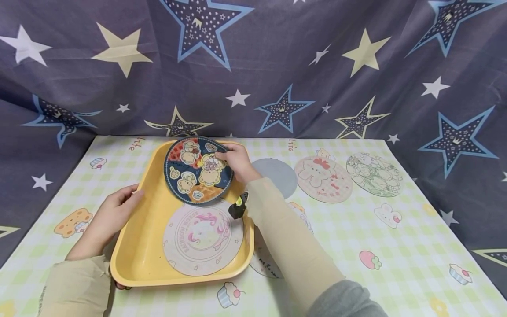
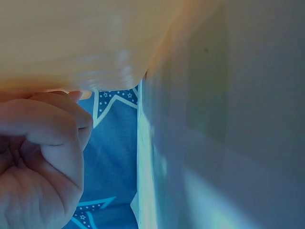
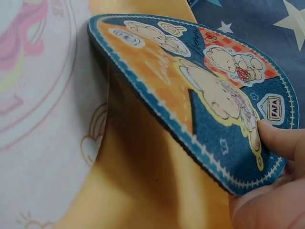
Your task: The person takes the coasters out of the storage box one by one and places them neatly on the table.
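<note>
My right hand (image 1: 239, 164) pinches the right edge of a round dark blue coaster (image 1: 200, 174) with bear pictures, thumb on top. In the right wrist view the coaster (image 3: 200, 100) is tilted, its near edge raised over the yellow tray. A pale pink round coaster (image 1: 178, 246) printed "Rainbow Horse" lies flat in the front part of the yellow tray (image 1: 138, 246). My left hand (image 1: 116, 213) grips the tray's left rim, thumb over the top. Seen from the left wrist, curled fingers of the left hand (image 2: 43, 143) press against the tray's outer wall (image 2: 71, 43).
Right of the tray lie a plain grey-blue disc (image 1: 277, 174), a pink bunny coaster (image 1: 322, 179) and a green-patterned coaster (image 1: 374, 174). Another coaster (image 1: 265, 262) shows partly under my right forearm. A checked cloth (image 1: 396, 273) covers the table; a starry curtain (image 1: 253, 66) hangs behind.
</note>
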`<act>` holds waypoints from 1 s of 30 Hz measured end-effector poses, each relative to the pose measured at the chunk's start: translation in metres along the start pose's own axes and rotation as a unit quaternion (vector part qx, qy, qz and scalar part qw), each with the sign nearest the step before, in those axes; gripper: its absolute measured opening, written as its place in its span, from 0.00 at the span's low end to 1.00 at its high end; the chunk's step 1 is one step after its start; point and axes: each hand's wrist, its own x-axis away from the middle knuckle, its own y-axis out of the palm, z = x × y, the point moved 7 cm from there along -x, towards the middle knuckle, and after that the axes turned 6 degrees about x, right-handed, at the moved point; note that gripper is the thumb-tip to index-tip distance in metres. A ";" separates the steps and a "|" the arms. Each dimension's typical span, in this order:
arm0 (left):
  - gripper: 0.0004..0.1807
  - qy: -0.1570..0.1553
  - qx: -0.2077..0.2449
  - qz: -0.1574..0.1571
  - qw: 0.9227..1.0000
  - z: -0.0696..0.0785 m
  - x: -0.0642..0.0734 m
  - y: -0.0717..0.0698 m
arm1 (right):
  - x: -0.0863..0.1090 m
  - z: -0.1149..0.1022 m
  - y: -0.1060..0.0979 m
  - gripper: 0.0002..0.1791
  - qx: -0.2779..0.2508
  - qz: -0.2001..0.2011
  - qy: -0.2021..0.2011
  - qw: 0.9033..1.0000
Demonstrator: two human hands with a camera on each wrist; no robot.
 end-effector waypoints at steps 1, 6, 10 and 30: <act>0.34 -0.001 0.000 0.000 1.000 0.000 0.000 0.000 | 0.000 0.000 0.000 0.15 -0.004 -0.001 0.000 1.000; 0.35 -0.006 0.003 -0.002 1.000 0.000 0.001 0.001 | 0.000 0.000 0.000 0.16 -0.034 -0.016 0.000 0.999; 0.35 -0.004 0.002 0.002 1.000 0.000 0.001 0.001 | 0.001 0.001 0.000 0.18 -0.063 -0.021 0.004 0.998; 0.35 0.009 -0.001 0.007 1.000 0.003 0.001 0.002 | 0.003 -0.002 -0.003 0.20 -0.179 -0.037 -0.014 0.983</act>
